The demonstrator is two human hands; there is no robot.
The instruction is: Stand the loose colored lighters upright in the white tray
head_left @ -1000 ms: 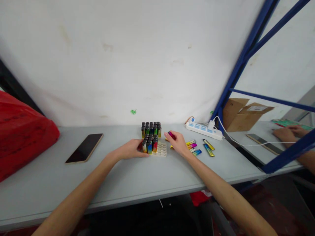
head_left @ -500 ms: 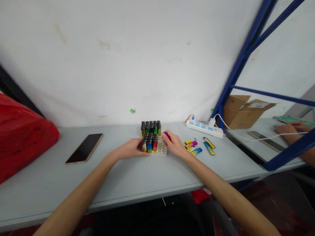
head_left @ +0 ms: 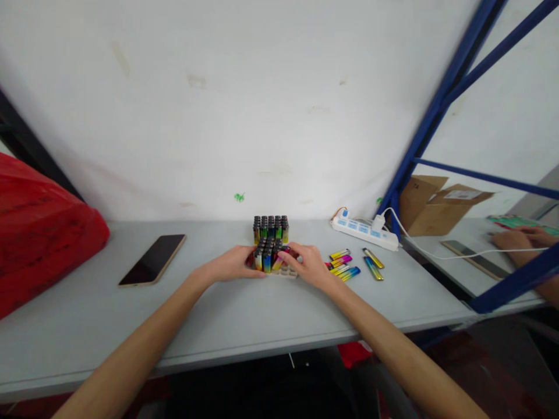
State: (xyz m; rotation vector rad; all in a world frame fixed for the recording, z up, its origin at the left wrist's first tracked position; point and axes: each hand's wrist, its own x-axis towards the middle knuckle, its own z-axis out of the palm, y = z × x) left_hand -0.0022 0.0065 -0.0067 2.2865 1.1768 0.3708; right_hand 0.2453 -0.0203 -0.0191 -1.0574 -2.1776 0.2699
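Note:
Several lighters with black tops stand upright in a pale holed tray on the table. My left hand is wrapped round the left side of this tray and its lighters, thumb and fingers closed. At the tray's right part, my right hand pinches a pink-and-yellow lighter, tilted, against the standing ones. How far its lower end sits in a hole cannot be made out. Behind the tray stands a second block of lighters. Loose shiny lighters lie right of my right hand.
A phone lies at the left, near a red bag. A white power strip with cables stands by the wall. Beyond the blue frame are a cardboard box and another person's hands.
My right hand has brought the lighter leftward and down, from above the tray's right side to beside the standing lighters. My left hand keeps its hold. The view has shifted slightly.

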